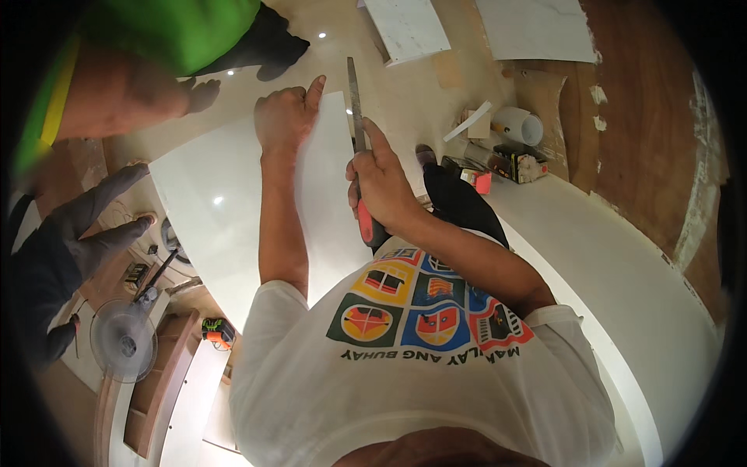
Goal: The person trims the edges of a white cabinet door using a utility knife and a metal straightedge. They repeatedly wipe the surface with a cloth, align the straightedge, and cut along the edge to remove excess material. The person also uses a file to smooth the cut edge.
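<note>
My right hand (pixel 381 187) is closed round a metal file (pixel 355 93) with a red and black handle. The file points away from me, with its blade lying along the right edge of a white panel (pixel 226 226); I cannot tell whether the two touch. One finger stretches along the blade. At the panel's far edge my left hand (pixel 284 121) is curled over the rim, its thumb sticking out to the far right. The tips of its other fingers are hidden.
A person in a green shirt (pixel 167 31) reaches in at the far left; another in dark clothes (pixel 47 265) is at the left. A fan (pixel 124 342) and an orange-black power tool (pixel 219 333) are near left. A white roll (pixel 517 126) and small boxes (pixel 517 163) lie right.
</note>
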{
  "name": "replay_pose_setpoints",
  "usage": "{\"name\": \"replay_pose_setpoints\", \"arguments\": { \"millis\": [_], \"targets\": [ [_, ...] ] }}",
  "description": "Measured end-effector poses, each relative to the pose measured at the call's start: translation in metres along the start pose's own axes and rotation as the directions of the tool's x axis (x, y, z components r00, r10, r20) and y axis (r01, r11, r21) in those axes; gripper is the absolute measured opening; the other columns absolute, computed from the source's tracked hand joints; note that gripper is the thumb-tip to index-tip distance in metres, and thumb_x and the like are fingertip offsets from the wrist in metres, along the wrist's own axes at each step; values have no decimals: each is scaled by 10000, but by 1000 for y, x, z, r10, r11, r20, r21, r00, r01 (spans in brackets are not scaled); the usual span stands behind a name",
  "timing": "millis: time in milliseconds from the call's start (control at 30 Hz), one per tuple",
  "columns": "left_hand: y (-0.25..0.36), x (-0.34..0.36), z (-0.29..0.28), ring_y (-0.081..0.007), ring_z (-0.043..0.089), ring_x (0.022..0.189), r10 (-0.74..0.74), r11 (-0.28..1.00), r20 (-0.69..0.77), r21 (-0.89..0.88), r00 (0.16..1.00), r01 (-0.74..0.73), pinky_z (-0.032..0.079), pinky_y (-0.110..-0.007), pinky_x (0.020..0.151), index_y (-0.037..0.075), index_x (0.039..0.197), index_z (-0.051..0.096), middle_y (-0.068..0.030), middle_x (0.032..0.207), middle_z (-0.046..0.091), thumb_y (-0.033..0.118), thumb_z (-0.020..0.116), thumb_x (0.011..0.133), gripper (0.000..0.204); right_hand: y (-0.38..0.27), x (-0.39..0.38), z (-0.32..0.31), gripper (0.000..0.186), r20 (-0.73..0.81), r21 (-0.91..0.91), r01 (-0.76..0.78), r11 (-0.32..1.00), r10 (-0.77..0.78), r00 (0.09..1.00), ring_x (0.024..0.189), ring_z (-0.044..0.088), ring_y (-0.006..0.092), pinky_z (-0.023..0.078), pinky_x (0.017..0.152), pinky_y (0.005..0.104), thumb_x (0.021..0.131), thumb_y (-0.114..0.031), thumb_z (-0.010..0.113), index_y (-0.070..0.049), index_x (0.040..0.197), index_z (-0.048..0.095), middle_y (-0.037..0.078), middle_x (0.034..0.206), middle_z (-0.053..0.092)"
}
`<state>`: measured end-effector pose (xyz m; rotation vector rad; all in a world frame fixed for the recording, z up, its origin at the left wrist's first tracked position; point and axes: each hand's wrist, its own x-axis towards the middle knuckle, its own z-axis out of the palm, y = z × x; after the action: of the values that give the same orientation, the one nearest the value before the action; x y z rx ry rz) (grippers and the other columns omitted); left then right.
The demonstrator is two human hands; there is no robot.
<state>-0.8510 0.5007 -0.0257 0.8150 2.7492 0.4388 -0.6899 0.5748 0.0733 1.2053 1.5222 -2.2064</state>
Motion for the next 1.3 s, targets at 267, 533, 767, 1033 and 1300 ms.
{"name": "replay_pose_setpoints", "arguments": {
  "millis": [267, 533, 767, 1033, 1300],
  "targets": [
    [2, 2, 15, -340, 659, 679, -74, 997, 51, 28, 996, 72, 487, -415, 716, 46, 670, 711, -176, 675, 668, 484, 418, 990, 616, -2, -7, 9, 630, -20, -172, -88, 981, 86, 996, 525, 542, 153, 499, 479, 325, 980, -115, 348, -14, 1544, 84, 81, 778, 521],
    [6, 1, 7, -319, 642, 620, -36, 997, -5, 68, 999, 36, 467, -415, 682, 57, 605, 698, -157, 623, 650, 484, 397, 995, 652, 15, -7, 29, 649, -50, -146, 3, 989, -11, 999, 499, 588, 205, 502, 486, 353, 963, -72, 397, 18, 1518, 73, 129, 690, 582],
    [-1, 3, 8, -340, 635, 610, -4, 995, -58, 99, 998, 10, 469, -425, 670, 61, 606, 695, -168, 625, 647, 479, 371, 1001, 660, -14, 24, 10, 670, -117, -48, -100, 994, 93, 989, 518, 539, 165, 490, 459, 323, 960, -107, 378, -37, 1554, 77, 94, 815, 513],
    [3, 1, 0, -337, 603, 537, -25, 998, -65, 61, 998, 28, 455, -428, 607, 61, 565, 667, -161, 569, 616, 447, 416, 989, 626, -2, -1, 23, 642, -27, -58, -33, 998, 31, 999, 494, 590, 223, 531, 534, 361, 990, -146, 366, 28, 1529, 63, 127, 646, 583],
    [1, 3, 12, -325, 581, 508, 48, 993, -116, 111, 992, -35, 421, -419, 576, 84, 540, 662, -142, 541, 603, 433, 427, 988, 615, 15, 38, 23, 665, -108, -247, 26, 969, -54, 993, 633, 643, 342, 523, 614, 422, 960, -98, 408, 69, 1504, 64, 285, 863, 614]
  ]
}}
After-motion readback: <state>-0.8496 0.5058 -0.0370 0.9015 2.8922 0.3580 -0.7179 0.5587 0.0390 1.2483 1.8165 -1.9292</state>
